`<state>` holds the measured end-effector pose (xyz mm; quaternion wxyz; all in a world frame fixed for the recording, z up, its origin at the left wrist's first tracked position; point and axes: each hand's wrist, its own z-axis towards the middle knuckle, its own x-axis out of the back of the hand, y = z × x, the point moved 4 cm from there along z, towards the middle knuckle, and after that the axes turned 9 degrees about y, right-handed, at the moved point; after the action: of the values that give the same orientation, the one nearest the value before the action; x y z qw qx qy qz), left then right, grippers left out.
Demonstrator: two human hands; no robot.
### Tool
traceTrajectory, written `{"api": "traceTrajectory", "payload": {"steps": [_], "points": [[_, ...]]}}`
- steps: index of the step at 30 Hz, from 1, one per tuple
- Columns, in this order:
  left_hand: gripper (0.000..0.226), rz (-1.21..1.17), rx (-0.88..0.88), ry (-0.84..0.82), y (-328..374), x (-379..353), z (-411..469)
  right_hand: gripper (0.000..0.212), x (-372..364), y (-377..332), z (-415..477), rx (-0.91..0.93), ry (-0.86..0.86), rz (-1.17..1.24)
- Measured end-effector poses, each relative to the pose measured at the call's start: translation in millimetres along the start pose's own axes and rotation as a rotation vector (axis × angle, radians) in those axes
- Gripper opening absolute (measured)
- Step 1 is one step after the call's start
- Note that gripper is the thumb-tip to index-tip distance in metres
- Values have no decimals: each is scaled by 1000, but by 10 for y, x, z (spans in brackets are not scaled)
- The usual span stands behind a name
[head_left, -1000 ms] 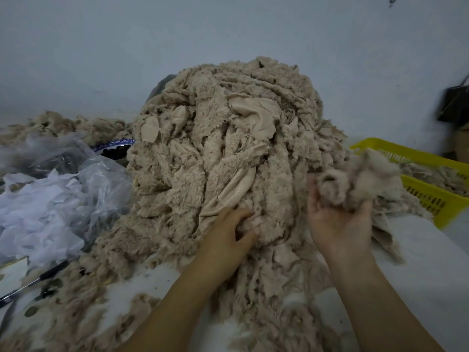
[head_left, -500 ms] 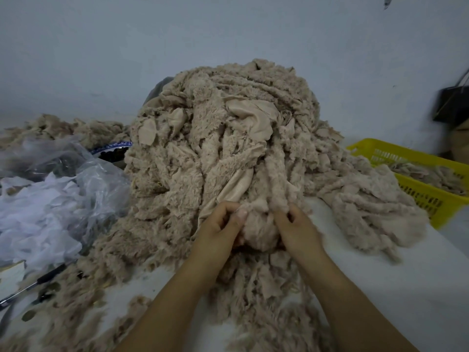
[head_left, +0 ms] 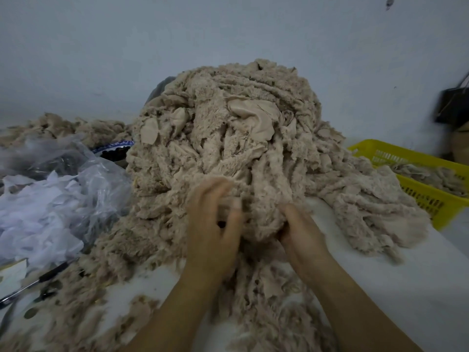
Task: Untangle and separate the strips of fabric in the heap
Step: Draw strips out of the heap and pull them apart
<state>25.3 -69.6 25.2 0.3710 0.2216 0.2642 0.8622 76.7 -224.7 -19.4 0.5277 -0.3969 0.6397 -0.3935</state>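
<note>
Right hand (head_left: 302, 232) is gripping a clump (head_left: 261, 219) at the near foot of the heap (head_left: 228, 138); left hand (head_left: 213, 224) beside it, blurred, grip unreadable. Best easing it apart slowly, not yanking.

No writing can be read from here. The blue band (head_left: 115, 145) at nine o'clock of the heap (head_left: 228, 138) bears white marks, too blurred to make out.

Dim, flat, bluish light, soft shadows only; fabric heap (head_left: 253, 138) reads fairly sharp, left hand (head_left: 213, 224) smeared by motion, dark bag (head_left: 454, 107) at the right edge blurred, wide-angle bowing toward the corners.
</note>
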Motion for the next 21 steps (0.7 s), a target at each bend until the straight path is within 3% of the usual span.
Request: {"api": "traceTrajectory", "payload": {"steps": [2,5,8,12,14,16,19,21], "points": [[42,25,-1,-233,52,-167,-97,28,-28,5,-37,29,-60,-127],[35,-108,304,-464,-54,-283,-217,18,-38,-2,-68,102,-109,-309],[13,-371,605,-419,-164,-273,-195,32,-125,7,-150,248,-270,-607],[21,-464,753,-312,-245,-231,-175,21,-250,145,-255,333,-442,-886],[25,-650,914,-168,-285,-218,-147,22,-213,92,-217,349,-393,-841],[22,-926,1088,37,-416,-163,-55,28,-109,22,-125,232,-246,-684],[25,-1240,1208,212,-569,-44,76,35,27,14,24,-74,-18,-160],[26,-1317,1233,239,-608,-3,84,34,45,-64,41,-103,59,107]]}}
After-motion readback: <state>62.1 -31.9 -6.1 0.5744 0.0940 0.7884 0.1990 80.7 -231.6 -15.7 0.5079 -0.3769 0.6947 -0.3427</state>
